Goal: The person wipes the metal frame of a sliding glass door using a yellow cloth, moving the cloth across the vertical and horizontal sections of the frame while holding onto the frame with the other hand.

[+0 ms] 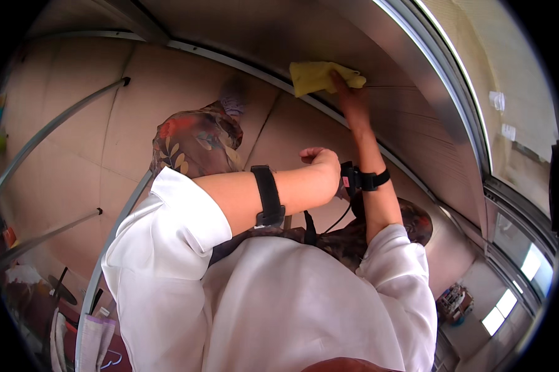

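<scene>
My right hand holds a yellow cloth against the brown panel at the upper right, just above a metal rail. The thumb or a finger lies over the cloth; part of the hand is blurred. In front of my body, my left hand is bent at the wrist with its fingers curled, near the right forearm, and no object shows in it. Black straps go around both forearms, and a small black device sits by the right one.
A metal rail runs along the panel's foot. Curved metal tubes stand at the left. A framed window is at the right. A towel and a hanger are at lower left. My patterned trouser leg rests over the tiled floor.
</scene>
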Demonstrator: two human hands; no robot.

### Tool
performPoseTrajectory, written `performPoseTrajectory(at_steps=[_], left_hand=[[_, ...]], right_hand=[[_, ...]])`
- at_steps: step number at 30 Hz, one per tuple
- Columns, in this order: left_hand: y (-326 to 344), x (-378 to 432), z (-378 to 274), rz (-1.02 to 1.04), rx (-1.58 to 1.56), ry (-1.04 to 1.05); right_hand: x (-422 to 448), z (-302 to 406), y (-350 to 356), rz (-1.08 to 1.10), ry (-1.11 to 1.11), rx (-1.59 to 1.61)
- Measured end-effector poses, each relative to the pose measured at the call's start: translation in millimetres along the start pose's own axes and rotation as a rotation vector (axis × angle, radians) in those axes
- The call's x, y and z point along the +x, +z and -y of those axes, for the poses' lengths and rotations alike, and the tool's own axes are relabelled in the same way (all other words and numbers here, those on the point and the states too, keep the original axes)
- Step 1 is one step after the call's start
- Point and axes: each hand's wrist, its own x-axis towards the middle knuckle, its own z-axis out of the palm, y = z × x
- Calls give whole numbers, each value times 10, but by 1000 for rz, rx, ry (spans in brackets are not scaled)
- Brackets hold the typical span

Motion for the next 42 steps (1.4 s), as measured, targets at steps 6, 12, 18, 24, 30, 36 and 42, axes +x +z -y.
performPoseTrajectory(at_steps=[6,12,18,24,30,36,42], left_hand=[[65,-88,19,-60,141,-18],[18,-70,-2,-48,145,7],[29,-35,27,-10,-11,-25],[32,-82,79,-25,-11,-73],[7,-233,360,-107,19,-192],[-34,-212,622,-624,-10,-449],[-115,-216,590,-752,-1160,15]], right_hand=[[-257,686,-495,-229,-413,350],[-121,261,-281,-222,-221,171],[342,-1026,391,-41,27,-241],[535,-1795,685,122,-55,-808],[161,-1172,64,445,130,-309],[-823,94,-970,279,257,-310],[-1381,170,-1229,127,108,418]])
